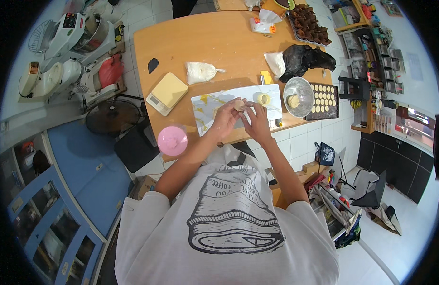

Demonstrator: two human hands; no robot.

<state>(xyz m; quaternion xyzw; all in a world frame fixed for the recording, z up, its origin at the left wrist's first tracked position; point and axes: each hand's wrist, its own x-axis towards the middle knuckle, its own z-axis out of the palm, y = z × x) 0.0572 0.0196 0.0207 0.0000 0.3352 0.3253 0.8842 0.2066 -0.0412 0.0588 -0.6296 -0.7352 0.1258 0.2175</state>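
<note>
My left hand point(225, 118) holds a small round beige piece point(239, 105), possibly dough, between its fingertips above a white board point(205, 102) smeared with yellow. My right hand point(255, 118) reaches to the same piece, its fingertips pinched at its right side. Just right of my hands lies a round pale-yellow item point(264, 99) on the board. Farther right, a steel bowl point(302, 90) holds pale dough point(293, 100), beside a dark tray point(331, 114) with several rows of small pale rounds. A yellow scraper point(266, 77) lies behind the board.
A kitchen scale point(167, 92), pink container point(173, 141), white bag point(201, 72), black bag point(305, 61) and tray of brown paper cups point(307, 26) share the wooden table point(191, 42). Mixers point(53, 78) and a fan point(107, 116) stand left. Another person's dark-clothed legs point(183, 7) show beyond.
</note>
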